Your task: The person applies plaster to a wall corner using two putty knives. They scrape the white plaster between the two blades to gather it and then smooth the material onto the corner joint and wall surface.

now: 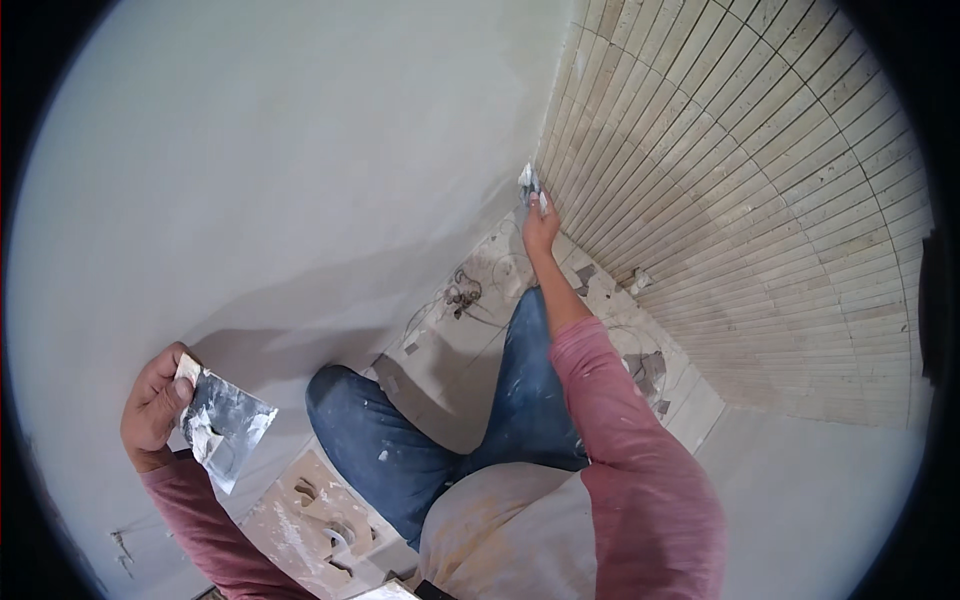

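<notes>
My left hand (155, 405) grips a wide putty knife (235, 415) by its handle, out at the lower left. White putty is smeared over its metal blade, with a thicker lump near one edge. My right arm stretches far forward, and my right hand (541, 228) is closed around a small putty knife (528, 185) with white putty on it. That tool is at the corner where the smooth pale wall (330, 130) meets the wall of narrow beige tiles (720, 190). Whether its blade touches the wall is too small to tell.
Debris and a tangle of wire (462, 293) lie on the dusty floor (450, 385) ahead of my bent knees. Broken scraps (648, 372) lie by the tiled wall. A splattered board (310, 510) with holes is beside my left leg. A small fitting (638, 281) sticks out of the tiles.
</notes>
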A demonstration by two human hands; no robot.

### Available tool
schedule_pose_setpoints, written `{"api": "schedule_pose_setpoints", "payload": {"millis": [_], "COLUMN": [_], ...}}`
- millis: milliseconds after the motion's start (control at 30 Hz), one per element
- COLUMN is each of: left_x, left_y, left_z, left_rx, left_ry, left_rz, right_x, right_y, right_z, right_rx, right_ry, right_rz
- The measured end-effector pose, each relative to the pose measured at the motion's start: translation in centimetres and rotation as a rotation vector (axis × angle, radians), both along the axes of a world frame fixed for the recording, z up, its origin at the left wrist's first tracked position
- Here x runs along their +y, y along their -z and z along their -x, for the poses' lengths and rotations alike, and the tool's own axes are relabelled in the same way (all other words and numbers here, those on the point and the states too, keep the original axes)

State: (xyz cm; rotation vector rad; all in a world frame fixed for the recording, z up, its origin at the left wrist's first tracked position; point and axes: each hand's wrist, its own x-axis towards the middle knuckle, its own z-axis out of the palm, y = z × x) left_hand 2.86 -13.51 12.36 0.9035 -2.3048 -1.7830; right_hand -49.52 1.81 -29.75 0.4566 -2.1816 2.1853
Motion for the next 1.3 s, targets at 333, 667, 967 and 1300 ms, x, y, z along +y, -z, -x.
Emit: {"api": "schedule_pose_setpoints", "payload": {"millis": [333,667,967,1300], "left_x": [0.3,0.6,0.4,0.5], "left_y": [-0.2,-0.3,0.0,-0.1], "left_z": [0.3,0.2,-0.2,0.3], "left_rx": [-0.003,-0.008,-0.008,-0.016], "left_ry": [-0.019,-0.039,-0.077,-0.062], "left_rz": [0.049,0.104,0.108,0.035], "right_x": [-3.6,-6.8,-2.3,-4.1], "right_y": [1.4,2.6,3.7,0.2], "right_z": [0.5,-9.0,-15.9,1.0], "right_rx": [0.043,0.113,0.143,0.105], "right_ry": [0.035,0.036,-0.228,0.150], "right_rz": [-0.017,-0.031,-0.212,-0.173]}}
